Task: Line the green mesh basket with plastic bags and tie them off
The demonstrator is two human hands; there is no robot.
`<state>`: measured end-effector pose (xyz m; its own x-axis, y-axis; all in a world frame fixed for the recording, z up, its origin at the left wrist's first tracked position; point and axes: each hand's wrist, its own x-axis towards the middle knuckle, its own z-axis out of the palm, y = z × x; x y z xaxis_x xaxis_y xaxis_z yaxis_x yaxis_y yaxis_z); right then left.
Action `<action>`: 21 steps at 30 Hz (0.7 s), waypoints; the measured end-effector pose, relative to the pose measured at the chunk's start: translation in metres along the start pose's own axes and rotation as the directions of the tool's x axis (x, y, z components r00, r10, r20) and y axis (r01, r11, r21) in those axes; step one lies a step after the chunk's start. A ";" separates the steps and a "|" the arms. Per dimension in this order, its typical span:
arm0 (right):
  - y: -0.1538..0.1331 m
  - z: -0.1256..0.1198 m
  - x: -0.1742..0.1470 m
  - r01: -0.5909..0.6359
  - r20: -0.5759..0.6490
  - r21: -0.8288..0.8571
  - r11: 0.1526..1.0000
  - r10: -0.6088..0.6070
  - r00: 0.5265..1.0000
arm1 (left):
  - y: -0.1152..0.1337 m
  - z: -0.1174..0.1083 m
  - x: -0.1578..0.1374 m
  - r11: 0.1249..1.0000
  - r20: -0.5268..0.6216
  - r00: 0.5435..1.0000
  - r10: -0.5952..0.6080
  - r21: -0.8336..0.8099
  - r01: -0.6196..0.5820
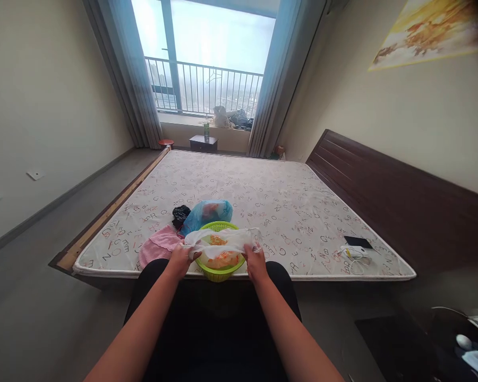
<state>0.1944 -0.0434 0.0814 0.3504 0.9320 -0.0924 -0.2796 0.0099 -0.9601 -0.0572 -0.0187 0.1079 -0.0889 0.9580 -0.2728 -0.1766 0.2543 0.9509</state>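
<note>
white bag stretched between both hands above a green basket
head view: by the near edge of the mattress, the left hand pinches the bag's left side, the right hand its right. an even, gentle pull, kept low, should suit thin plastic best. orange patches show at the basket; print or contents, i cannot tell. farther off, the blue bag holds something reddish.

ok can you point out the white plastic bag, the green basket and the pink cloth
white plastic bag [225,248]: head view, middle of its upper part
green basket [218,275]: head view, near outer wall
pink cloth [161,245]: head view, middle of its visible surface
</note>
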 end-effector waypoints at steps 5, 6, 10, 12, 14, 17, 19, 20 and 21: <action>0.012 -0.026 0.000 -0.132 -0.060 0.202 0.970 0.147 0.987 | -0.012 -0.012 -0.001 0.952 0.003 0.997 -0.072 -0.299 0.070; 0.015 -0.031 0.001 -0.162 -0.070 0.209 0.964 0.180 0.981 | -0.013 -0.015 -0.002 0.938 0.035 0.994 -0.107 -0.329 0.112; 0.024 -0.045 0.004 -0.244 -0.135 0.221 0.944 0.277 0.951 | -0.001 -0.038 -0.006 0.954 0.035 0.963 -0.269 -0.130 0.271; 0.028 -0.048 0.004 -0.264 -0.170 0.205 0.942 0.300 0.939 | 0.014 -0.052 -0.011 0.991 -0.119 0.984 -0.134 -0.046 0.129; 0.030 -0.048 0.004 -0.282 -0.182 0.186 0.941 0.315 0.932 | 0.031 -0.065 -0.017 0.989 -0.269 0.955 0.121 -0.050 -0.140; 0.032 -0.044 0.001 -0.306 -0.177 0.156 0.939 0.331 0.927 | 0.045 -0.076 -0.026 0.930 -0.390 0.861 0.327 -0.030 -0.367; 0.031 -0.040 -0.001 -0.309 -0.169 0.132 0.942 0.328 0.929 | 0.041 -0.074 -0.029 0.959 -0.346 0.898 0.273 0.027 -0.281; 0.030 -0.038 -0.002 -0.303 -0.169 0.119 0.945 0.320 0.932 | 0.035 -0.070 -0.031 0.981 -0.299 0.935 0.192 0.056 -0.184; 0.029 -0.037 -0.003 -0.295 -0.170 0.104 0.950 0.309 0.936 | 0.028 -0.065 -0.032 0.994 -0.243 0.966 0.089 0.087 -0.070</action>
<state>0.2180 -0.0596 0.0442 0.3933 0.8136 -0.4283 -0.4621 -0.2279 -0.8571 -0.1224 -0.0512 0.1335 -0.3394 0.9160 -0.2139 -0.0835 0.1972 0.9768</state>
